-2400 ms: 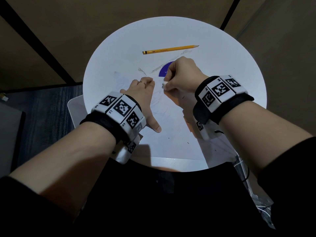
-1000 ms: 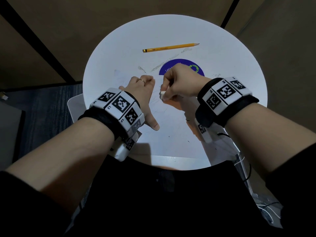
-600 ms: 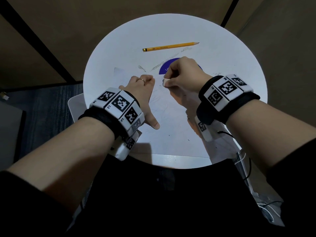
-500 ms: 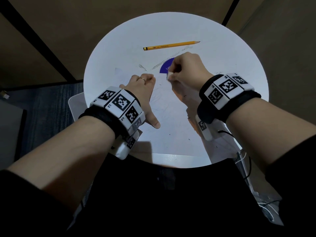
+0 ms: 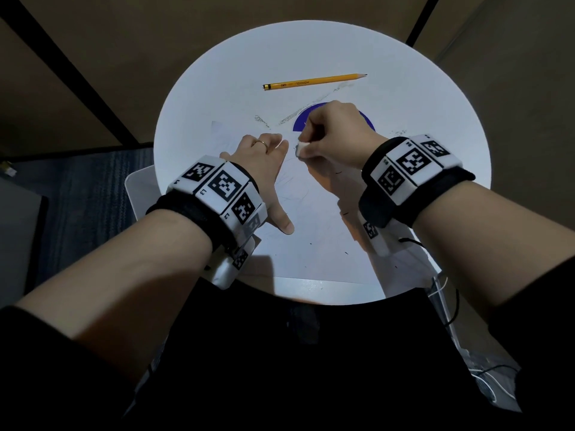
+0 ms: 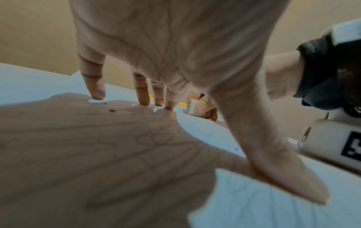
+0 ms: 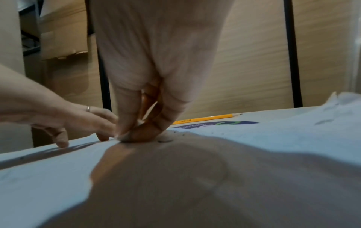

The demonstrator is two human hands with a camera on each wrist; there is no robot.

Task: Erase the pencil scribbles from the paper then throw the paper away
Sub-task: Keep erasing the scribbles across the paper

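Note:
A white sheet of paper [image 5: 314,241] with faint pencil scribbles lies on the round white table [image 5: 217,73]. My left hand [image 5: 264,157] presses flat on the paper, fingers spread and straight; the fingertips [image 6: 144,101] touch the sheet in the left wrist view. My right hand [image 5: 333,132] pinches a small white eraser [image 5: 302,148] against the paper, just right of the left hand's fingers. In the right wrist view my right hand [image 7: 140,132] is bunched low on the paper [image 7: 48,177], and the eraser is mostly hidden. The eraser [image 6: 191,108] shows behind the left fingers.
A yellow pencil [image 5: 314,81] lies at the far side of the table, also seen as the pencil [image 7: 207,119] in the right wrist view. A blue round sticker [image 5: 303,119] sits partly under my right hand. Dark eraser crumbs dot the paper. A white bin [image 5: 140,194] stands left below the table.
My right hand has rubbed the eraser back and forth, away from me and then back toward the left hand. The left hand has stayed pressed on the paper.

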